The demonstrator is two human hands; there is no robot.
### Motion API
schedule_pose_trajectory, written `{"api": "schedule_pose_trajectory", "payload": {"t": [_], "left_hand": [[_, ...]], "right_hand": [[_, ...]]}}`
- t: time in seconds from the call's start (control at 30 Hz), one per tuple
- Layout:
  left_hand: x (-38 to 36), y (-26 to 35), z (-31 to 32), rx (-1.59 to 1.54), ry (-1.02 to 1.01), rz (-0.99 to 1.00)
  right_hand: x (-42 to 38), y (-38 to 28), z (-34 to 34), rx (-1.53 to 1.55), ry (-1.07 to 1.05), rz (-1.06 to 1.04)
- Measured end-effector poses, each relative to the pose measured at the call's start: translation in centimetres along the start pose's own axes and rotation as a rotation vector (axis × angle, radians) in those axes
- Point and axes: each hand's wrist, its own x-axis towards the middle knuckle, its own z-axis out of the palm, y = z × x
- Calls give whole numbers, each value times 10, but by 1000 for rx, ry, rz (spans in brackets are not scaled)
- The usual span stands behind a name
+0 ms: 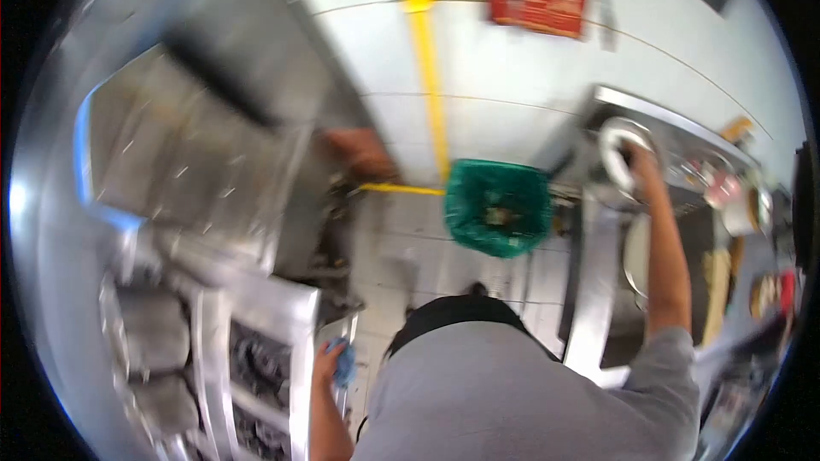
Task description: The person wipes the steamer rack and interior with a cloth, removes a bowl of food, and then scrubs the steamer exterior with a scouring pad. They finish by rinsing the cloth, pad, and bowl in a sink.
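Observation:
My left hand [325, 365] is closed on a blue cloth [344, 364], low beside the front of the steel stove. On the other side, my right arm stretches forward over the steel sink counter. At its end my right hand [637, 155] reaches into or onto a round container with a white rim [612, 147] at the counter's far end. Motion blur and the rim hide those fingers, so I cannot see whether they grip it.
A bin with a green liner [498, 205] stands on the tiled floor ahead, by the wall. The steel stove [303, 307] runs along the left. At right is a sink [628, 324] with a wooden board [717, 294]. A yellow pipe [424, 60] climbs the wall.

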Motion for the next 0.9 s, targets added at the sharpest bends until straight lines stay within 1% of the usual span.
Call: {"api": "schedule_pose_trajectory", "payload": {"t": [0.03, 0.07, 0.1, 0.13, 0.17, 0.2, 0.27, 0.33, 0.37, 0.4, 0.43, 0.47, 0.5, 0.53, 0.57, 0.6, 0.63, 0.67, 0.73, 0.77, 0.83, 0.87, 0.9], "left_hand": [[-13, 18, 3, 1, -56, 14], [-7, 17, -2, 17, -113, 30], [-6, 19, 1, 51, -43, 27], [20, -2, -11, 61, -64, 33], [-15, 32, 11, 46, -8, -1], [-11, 35, 11, 79, 4, -6], [-10, 43, 15, 110, 7, 3], [-19, 57, 24, 43, 2, -68], [-5, 48, 21, 44, -7, -59], [19, 25, 8, 48, -43, 21], [36, 14, 3, 51, -77, 100], [35, 19, 6, 51, -81, 108], [36, 19, 5, 131, -33, 81], [37, 22, 6, 210, 16, 52], [42, 23, 5, 214, 13, 57], [58, 14, -2, 221, -34, 123], [59, 17, 1, 222, -80, 189], [59, 17, 4, 214, -79, 189], [13, 51, 24, 259, 55, 42], [24, 39, 15, 253, 63, 35], [58, 9, -2, 76, -45, 99], [50, 11, 0, 69, -43, 97], [41, 14, 2, 62, 3, 99]], "right_hand": [[-18, -73, -23, -333, -8, -168], [-23, -64, -23, -354, 20, -260], [-14, -42, -16, -302, -194, -56], [-29, -101, -30, -136, -300, 339], [-22, -55, -20, -280, -345, 292], [-9, -13, -8, -421, -396, 235], [-32, -89, -20, -409, -371, 294], [-6, 22, 25, -509, -370, 164], [-17, -54, 3, -719, -405, -61], [13, 21, 34, -862, -673, -113], [-5, -19, 23, -451, -458, 294], [-27, -73, 11, -20, -220, 666], [-28, -83, 9, -17, -211, 666], [-28, -90, 7, -206, -259, 522], [-30, -93, 4, -394, -307, 376], [-28, -94, 6, -404, -313, 358], [-26, -93, 6, -335, -296, 422], [-24, -92, 6, -260, -278, 489], [-22, -92, 4, -119, -229, 612], [-23, -95, 2, -43, -199, 672], [-24, -105, -9, 81, -124, 790], [-25, -109, -15, 115, -98, 825], [-22, -93, -16, 114, -100, 819]]}}
